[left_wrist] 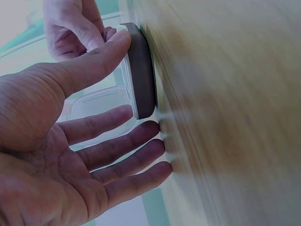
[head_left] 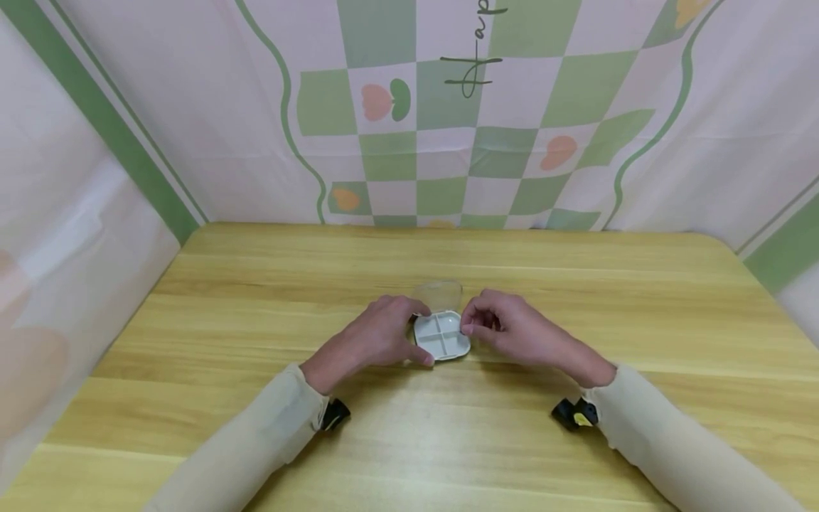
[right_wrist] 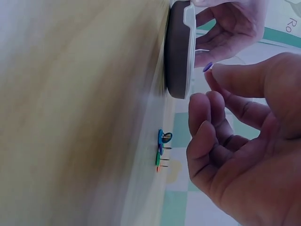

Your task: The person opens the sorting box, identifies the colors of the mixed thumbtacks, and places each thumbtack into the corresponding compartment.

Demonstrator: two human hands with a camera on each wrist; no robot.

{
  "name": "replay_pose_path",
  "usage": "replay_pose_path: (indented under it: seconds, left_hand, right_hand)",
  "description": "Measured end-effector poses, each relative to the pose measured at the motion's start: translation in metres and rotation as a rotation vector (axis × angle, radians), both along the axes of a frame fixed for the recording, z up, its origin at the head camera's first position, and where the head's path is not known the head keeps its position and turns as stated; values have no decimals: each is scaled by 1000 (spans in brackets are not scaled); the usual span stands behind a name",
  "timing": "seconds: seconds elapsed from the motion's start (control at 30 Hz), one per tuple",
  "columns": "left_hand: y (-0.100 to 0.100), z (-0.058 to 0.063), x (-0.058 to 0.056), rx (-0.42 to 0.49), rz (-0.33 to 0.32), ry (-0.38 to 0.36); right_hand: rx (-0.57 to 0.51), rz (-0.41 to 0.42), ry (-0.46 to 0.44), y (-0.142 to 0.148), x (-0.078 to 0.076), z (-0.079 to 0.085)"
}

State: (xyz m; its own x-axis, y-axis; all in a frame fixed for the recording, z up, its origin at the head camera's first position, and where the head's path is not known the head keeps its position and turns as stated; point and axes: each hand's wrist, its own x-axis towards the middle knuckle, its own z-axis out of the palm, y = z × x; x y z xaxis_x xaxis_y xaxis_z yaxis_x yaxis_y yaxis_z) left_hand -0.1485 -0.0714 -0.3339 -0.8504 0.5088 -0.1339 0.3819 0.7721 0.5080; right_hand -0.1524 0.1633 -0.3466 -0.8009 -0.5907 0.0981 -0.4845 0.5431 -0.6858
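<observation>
A small white pill case [head_left: 451, 345] with a cross-shaped divider lies on the table, its clear lid [head_left: 441, 293] swung back on the far side. My left hand [head_left: 384, 333] grips the case at its left, thumb on the near rim and index finger at the far edge; the other fingers extend to the tabletop. Over the case's right rim, my right hand [head_left: 512, 323] pinches a purple thumbtack [right_wrist: 208, 67] between thumb and index finger. Several coloured thumbtacks [right_wrist: 160, 149] sit pins up on the table beside the case, hidden by the right hand in the head view.
The wood-grain table [head_left: 409, 441] runs back to a hanging checked cloth [head_left: 444, 153]. More printed cloth [head_left: 83, 235] hangs along the left side. A black wrist camera [head_left: 334, 414] is strapped at the left cuff and another wrist camera [head_left: 574, 414] at the right.
</observation>
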Motion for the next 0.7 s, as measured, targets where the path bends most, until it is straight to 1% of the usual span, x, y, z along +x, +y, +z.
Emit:
replay_pose_path:
  seconds: [0.3,0.53,0.7]
  left_hand:
    - [0,-1,0,3,1,-12]
    - [0,0,0,6,-22,17]
    - [0,-1,-1,14,-20,9]
  right_hand:
    - [34,8,42,-1,2,-2]
    - [43,-5,20,-3,4,-1]
    - [50,-8,23,-4,4,-1]
